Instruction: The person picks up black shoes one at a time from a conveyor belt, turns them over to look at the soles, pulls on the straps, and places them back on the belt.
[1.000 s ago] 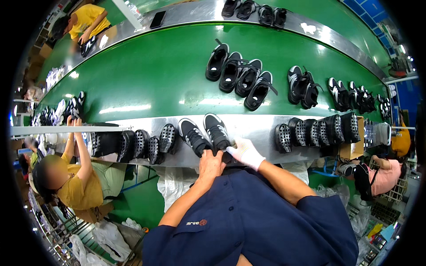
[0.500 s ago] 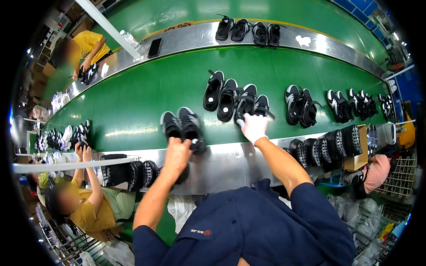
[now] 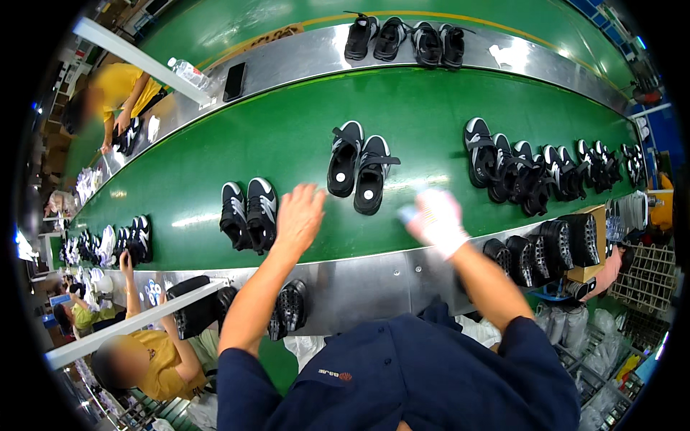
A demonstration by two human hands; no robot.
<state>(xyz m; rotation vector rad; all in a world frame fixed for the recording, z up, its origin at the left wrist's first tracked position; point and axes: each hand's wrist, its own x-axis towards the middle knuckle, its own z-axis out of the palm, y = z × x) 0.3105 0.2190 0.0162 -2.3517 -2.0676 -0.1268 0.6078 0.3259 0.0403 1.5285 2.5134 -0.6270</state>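
Observation:
My left hand (image 3: 300, 217) hovers over the green belt, bare and holding nothing, fingers reaching forward and slightly apart. Just left of it stands a pair of black-and-grey sneakers (image 3: 249, 215), toes pointing away. My right hand (image 3: 437, 221), in a white glove, is smeared by motion above the belt; whether its fingers are closed does not show. Between and beyond both hands lies another pair of sneakers (image 3: 359, 167) with loose straps and white round dots inside the heels. Farther right, several sneakers (image 3: 503, 164) stand close together.
A metal ledge (image 3: 345, 291) runs along the near side, with dark shoes (image 3: 535, 251) propped on it. Four-legged clutter aside, a far ledge holds several sneakers (image 3: 402, 42), a phone (image 3: 234, 82) and a bottle (image 3: 188, 73). People in yellow (image 3: 162, 359) work at the left.
My left hand has let go of the left pair, which now stands farther left. The pair by my right hand now stands at the right, and that hand has come away from it.

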